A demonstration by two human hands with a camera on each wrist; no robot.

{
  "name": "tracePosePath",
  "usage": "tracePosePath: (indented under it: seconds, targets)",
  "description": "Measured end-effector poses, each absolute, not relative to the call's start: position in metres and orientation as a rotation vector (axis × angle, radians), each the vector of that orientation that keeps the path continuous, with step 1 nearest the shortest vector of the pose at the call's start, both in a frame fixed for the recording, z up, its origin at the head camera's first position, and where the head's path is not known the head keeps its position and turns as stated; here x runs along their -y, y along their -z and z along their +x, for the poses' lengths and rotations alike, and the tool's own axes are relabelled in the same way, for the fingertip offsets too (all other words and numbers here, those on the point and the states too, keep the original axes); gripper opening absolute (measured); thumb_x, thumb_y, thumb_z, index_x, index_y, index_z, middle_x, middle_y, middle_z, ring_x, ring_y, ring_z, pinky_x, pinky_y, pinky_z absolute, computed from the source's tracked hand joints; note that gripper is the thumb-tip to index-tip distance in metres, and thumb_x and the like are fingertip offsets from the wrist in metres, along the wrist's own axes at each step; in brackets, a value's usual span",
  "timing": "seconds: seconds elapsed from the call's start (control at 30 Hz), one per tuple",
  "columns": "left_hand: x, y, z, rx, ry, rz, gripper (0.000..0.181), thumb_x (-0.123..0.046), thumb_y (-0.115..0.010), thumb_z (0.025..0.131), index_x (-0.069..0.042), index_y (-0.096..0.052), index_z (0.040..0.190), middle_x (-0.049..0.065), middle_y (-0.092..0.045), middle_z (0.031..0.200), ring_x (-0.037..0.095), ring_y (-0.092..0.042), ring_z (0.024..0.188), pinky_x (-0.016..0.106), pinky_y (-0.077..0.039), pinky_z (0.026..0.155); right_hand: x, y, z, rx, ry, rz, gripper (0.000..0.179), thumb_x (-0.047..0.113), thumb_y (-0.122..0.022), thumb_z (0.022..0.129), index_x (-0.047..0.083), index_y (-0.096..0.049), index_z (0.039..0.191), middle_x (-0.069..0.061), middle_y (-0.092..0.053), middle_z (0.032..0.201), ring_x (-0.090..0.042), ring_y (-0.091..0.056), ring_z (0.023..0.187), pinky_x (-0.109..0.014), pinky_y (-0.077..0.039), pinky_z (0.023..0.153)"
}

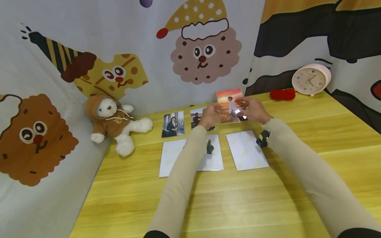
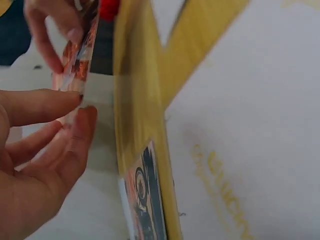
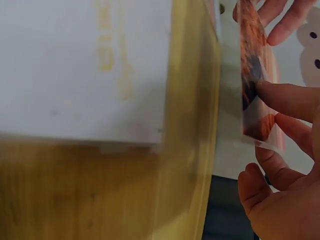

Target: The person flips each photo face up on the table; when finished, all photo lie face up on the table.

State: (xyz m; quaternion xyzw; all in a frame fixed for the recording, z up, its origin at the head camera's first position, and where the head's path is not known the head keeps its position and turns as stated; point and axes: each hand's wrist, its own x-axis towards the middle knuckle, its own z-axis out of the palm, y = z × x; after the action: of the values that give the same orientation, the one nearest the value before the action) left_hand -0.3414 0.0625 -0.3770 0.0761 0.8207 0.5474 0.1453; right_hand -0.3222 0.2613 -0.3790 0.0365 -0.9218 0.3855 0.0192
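At the back of the table, my two hands hold up a glossy sunset photo (image 1: 225, 99) of a person in a white top. My left hand (image 1: 209, 116) pinches its left edge. On the opposite edge, my right hand (image 1: 255, 109) grips it between thumb and fingers; the right wrist view shows this photo (image 3: 256, 70) nearly edge-on. A second photo (image 1: 195, 116) lies partly hidden behind my left hand, and a photo of a person in a dark suit (image 1: 173, 125) lies left of it. Nearer me are white cards (image 1: 247, 150) with faint yellow print.
A plush dog in a brown hoodie (image 1: 111, 124) sits at the back left of the wooden table (image 1: 226, 205). A red fuzzy item (image 1: 282, 94) and a round white clock (image 1: 311, 79) stand at the back right. Behind hangs a cartoon-printed curtain (image 1: 125, 33).
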Motion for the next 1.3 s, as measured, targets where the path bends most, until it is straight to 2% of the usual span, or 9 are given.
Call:
tracePosePath:
  seconds: [0.1, 0.17, 0.37, 0.63, 0.7, 0.8, 0.93, 1.13, 1.3]
  targets:
    - [-0.068, 0.377, -0.341, -2.686, -1.142, 0.297, 0.055, 0.000, -0.067, 0.090, -0.016, -0.056, 0.142, 0.004, -0.069, 0.105, 0.012, -0.048, 0.068, 0.024, -0.045, 0.059, -0.262, 0.383, -0.327, 2.911, -1.079, 0.146, 0.054, 0.004, -0.070, 0.090, 0.007, -0.054, 0.142, -0.023, -0.060, 0.135, -0.033, -0.055, 0.099, -0.036, -0.054, 0.078]
    - [-0.071, 0.378, -0.340, -2.774, -0.987, 0.320, 0.054, -0.002, -0.067, 0.091, -0.014, -0.056, 0.142, 0.007, -0.072, 0.109, 0.014, -0.054, 0.073, 0.025, -0.051, 0.067, -0.262, 0.387, -0.330, 2.950, -1.035, 0.140, 0.053, 0.008, -0.070, 0.091, 0.007, -0.055, 0.141, -0.024, -0.061, 0.136, -0.033, -0.054, 0.099, -0.041, -0.051, 0.088]
    - [-0.078, 0.382, -0.342, -2.907, -0.643, 0.440, 0.049, -0.003, -0.071, 0.088, -0.007, -0.060, 0.136, 0.008, -0.066, 0.132, 0.022, -0.062, 0.121, 0.032, -0.056, 0.098, -0.262, 0.392, -0.335, 3.061, -0.886, 0.153, 0.051, 0.010, -0.071, 0.089, 0.002, -0.057, 0.138, -0.026, -0.060, 0.137, -0.044, -0.050, 0.123, -0.065, -0.010, 0.118]
    - [-0.082, 0.386, -0.344, -2.872, -0.590, 0.455, 0.040, -0.011, -0.073, 0.090, -0.009, -0.066, 0.130, 0.005, -0.066, 0.135, 0.022, -0.059, 0.128, 0.034, -0.055, 0.101, -0.263, 0.395, -0.343, 3.246, -0.575, 0.145, 0.047, 0.020, -0.072, 0.090, 0.008, -0.061, 0.135, -0.019, -0.059, 0.142, -0.045, -0.048, 0.129, -0.068, -0.006, 0.118]
    - [-0.081, 0.387, -0.344, -2.869, -0.596, 0.466, 0.033, -0.009, -0.072, 0.090, -0.010, -0.071, 0.122, 0.004, -0.070, 0.128, 0.020, -0.062, 0.122, 0.032, -0.056, 0.096, -0.262, 0.397, -0.343, 3.264, -0.586, 0.121, 0.048, 0.021, -0.072, 0.090, 0.009, -0.062, 0.135, -0.019, -0.059, 0.142, -0.045, -0.044, 0.129, -0.067, -0.008, 0.118]
    - [-0.081, 0.388, -0.344, -2.881, -0.547, 0.554, 0.009, -0.004, -0.067, 0.090, -0.007, -0.072, 0.083, 0.002, -0.069, 0.083, 0.014, -0.061, 0.083, 0.024, -0.054, 0.074, -0.263, 0.397, -0.342, 3.276, -0.658, 0.062, 0.047, 0.022, -0.071, 0.092, 0.011, -0.061, 0.136, -0.019, -0.058, 0.142, -0.044, -0.038, 0.125, -0.064, -0.017, 0.115]
    - [-0.081, 0.387, -0.341, -2.876, -0.468, 0.640, 0.037, 0.000, -0.061, 0.091, -0.012, -0.047, 0.059, -0.002, -0.037, 0.058, 0.012, -0.033, 0.059, 0.023, -0.035, 0.055, -0.262, 0.396, -0.338, 3.280, -0.730, 0.001, 0.047, 0.023, -0.070, 0.093, 0.014, -0.059, 0.138, -0.021, -0.057, 0.140, -0.041, -0.032, 0.117, -0.057, -0.030, 0.102]
    - [-0.085, 0.386, -0.335, -2.964, -0.305, 0.709, 0.006, -0.006, -0.069, 0.093, -0.011, -0.072, 0.091, 0.000, -0.071, 0.087, 0.013, -0.061, 0.080, 0.025, -0.050, 0.069, -0.264, 0.394, -0.335, 3.304, -0.655, 0.010, 0.049, 0.028, -0.069, 0.094, 0.017, -0.058, 0.140, -0.025, -0.052, 0.139, -0.042, -0.030, 0.116, -0.056, -0.034, 0.096]
    - [-0.070, 0.372, -0.323, -2.973, -0.412, 0.791, 0.030, -0.001, -0.070, 0.091, -0.011, -0.072, 0.119, 0.003, -0.073, 0.119, 0.018, -0.068, 0.108, 0.028, -0.057, 0.090, -0.264, 0.397, -0.337, 3.314, -0.546, 0.063, 0.052, 0.029, -0.070, 0.093, 0.015, -0.057, 0.141, -0.026, -0.054, 0.139, -0.045, -0.032, 0.115, -0.057, -0.034, 0.093]
